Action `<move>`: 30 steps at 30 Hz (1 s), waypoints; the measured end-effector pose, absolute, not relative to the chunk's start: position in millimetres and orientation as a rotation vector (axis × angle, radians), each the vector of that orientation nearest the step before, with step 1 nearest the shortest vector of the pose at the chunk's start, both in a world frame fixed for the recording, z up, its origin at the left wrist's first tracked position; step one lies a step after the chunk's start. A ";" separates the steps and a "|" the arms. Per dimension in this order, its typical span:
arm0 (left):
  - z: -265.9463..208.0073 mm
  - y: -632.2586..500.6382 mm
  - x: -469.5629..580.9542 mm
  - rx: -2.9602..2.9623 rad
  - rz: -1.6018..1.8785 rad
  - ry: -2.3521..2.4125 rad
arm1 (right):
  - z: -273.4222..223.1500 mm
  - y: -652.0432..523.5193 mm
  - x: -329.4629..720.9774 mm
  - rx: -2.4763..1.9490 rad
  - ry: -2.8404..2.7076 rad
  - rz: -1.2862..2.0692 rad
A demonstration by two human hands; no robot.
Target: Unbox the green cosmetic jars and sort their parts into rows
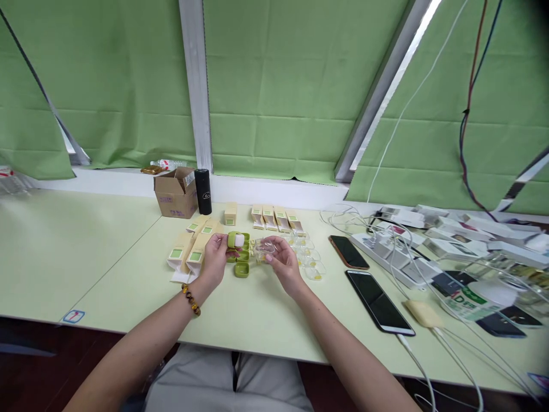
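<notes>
In my left hand (217, 257) is a small green case (232, 240) with a whitish block (239, 241) at its right side. My right hand (282, 262) is closed on a clear plastic piece (262, 249), held just right of the green case. Below and between my hands, several small green square containers (241, 269) stand on the table. Clear plastic pieces with yellow parts (314, 269) lie in rows beyond my right hand. Open cream cartons with green labels (176, 253) lie beside my left hand, partly hidden by it.
More cream cartons (269, 217) line the back of the table (107, 257). A cardboard box (175, 194) and a black bottle (203, 191) stand at the back left. On the right are two phones (380, 301), a power strip (392, 260), tangled white cables and stacked white boxes (454, 247).
</notes>
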State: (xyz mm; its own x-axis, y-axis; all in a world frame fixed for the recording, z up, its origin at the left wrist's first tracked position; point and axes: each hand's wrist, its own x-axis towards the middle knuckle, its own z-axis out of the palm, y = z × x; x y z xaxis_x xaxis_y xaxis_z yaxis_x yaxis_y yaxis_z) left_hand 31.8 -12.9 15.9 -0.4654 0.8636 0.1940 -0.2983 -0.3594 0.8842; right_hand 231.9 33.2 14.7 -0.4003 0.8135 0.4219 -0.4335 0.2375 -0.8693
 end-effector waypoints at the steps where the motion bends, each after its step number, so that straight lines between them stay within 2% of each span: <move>1: 15.5 -13.2 32.1 0.859 1.898 1.042 | 17.8 32.5 233.0 -0.378 -1.369 1.448; 8: 14.9 -15.3 34.5 0.845 1.877 1.034 | 37.8 32.2 241.4 -0.319 -1.205 1.638; 12: 15.9 -15.3 34.1 0.839 1.858 1.041 | 42.6 44.5 259.0 -0.410 -1.189 1.507; 16: 17.7 -15.4 34.5 0.844 1.858 1.032 | 45.7 51.4 295.2 -0.597 -1.369 1.160; 24: 22.6 -19.5 37.8 0.869 1.836 1.067 | 21.4 40.9 349.9 -0.850 -2.051 0.055; 30: 21.7 -18.9 38.1 0.881 1.832 1.070 | -0.9 34.5 357.9 -0.916 -2.202 -0.298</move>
State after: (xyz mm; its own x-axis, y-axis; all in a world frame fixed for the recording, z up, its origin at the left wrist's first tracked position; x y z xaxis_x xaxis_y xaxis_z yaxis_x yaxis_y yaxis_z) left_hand 38.1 -18.9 21.7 -0.4197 0.8933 0.1607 -0.2989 -0.3032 0.9048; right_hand 357.9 34.5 -0.9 -0.4868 0.5239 0.6990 0.6908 0.7206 -0.0591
